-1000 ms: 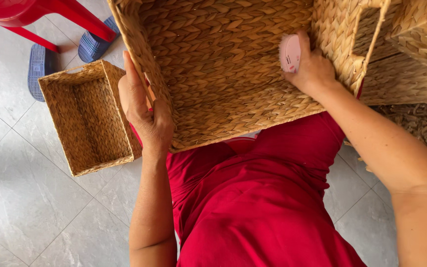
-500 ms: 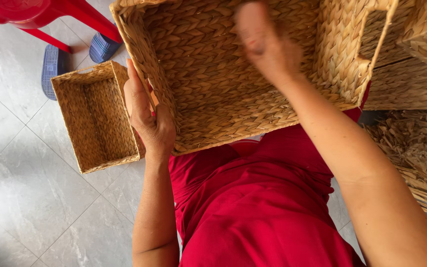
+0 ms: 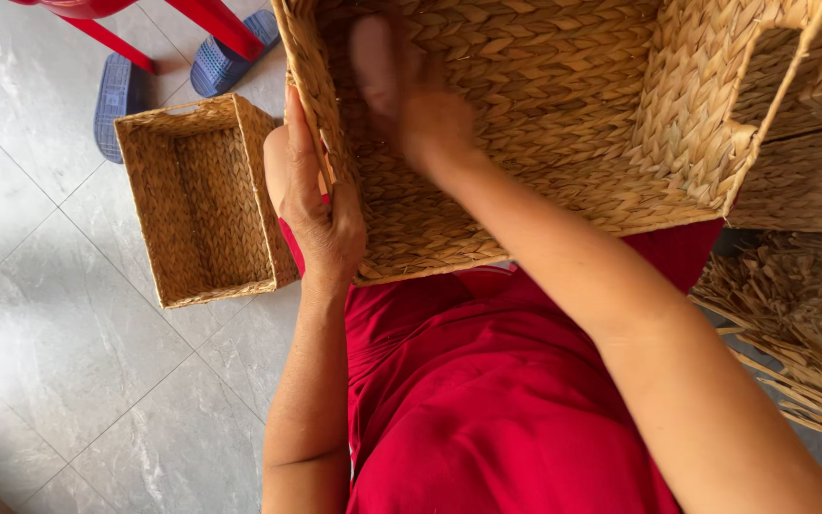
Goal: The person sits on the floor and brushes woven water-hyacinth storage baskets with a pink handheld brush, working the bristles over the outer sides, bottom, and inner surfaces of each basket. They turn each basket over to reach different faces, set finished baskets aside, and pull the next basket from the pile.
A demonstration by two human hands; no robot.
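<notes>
A large woven straw basket rests on my lap, its opening facing me. My left hand grips its left wall near the front corner, thumb inside the rim. My right hand reaches inside the basket, fingers together and pressed flat on the woven bottom near the left wall; it is blurred and I see nothing in it. A cut-out handle shows in the basket's right wall.
A smaller empty woven basket stands on the grey tiled floor to the left. Blue slippers and red chair legs lie beyond it. Loose dry straw is piled at right, with more woven baskets behind.
My right hand has moved from the basket's right front wall leftward across the inside to the bottom near the left wall. The left hand keeps its grip.
</notes>
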